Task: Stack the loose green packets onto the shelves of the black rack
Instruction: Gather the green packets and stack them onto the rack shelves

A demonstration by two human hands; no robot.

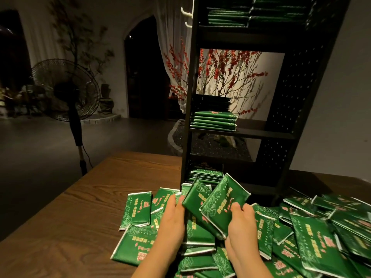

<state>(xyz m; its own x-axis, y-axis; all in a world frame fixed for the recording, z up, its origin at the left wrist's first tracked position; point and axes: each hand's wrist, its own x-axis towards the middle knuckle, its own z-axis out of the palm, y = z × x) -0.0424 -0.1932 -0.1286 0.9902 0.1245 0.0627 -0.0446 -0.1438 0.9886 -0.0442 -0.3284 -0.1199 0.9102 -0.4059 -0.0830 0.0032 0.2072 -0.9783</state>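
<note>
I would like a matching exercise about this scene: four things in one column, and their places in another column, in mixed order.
Things:
1. held packets
2. fan
3. neat packet stack
4. loose packets

Places:
A. on the middle shelf of the black rack
B. spread on the wooden table
C. on the floor, left of the rack
D. between the left hand and right hand

Pairs: 1-D, 2-C, 3-A, 4-B

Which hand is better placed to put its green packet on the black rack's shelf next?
Right hand, probably: its glossy green foil packet is raised nearest the black metal rack; the left hand grips a packet behind it.
</note>
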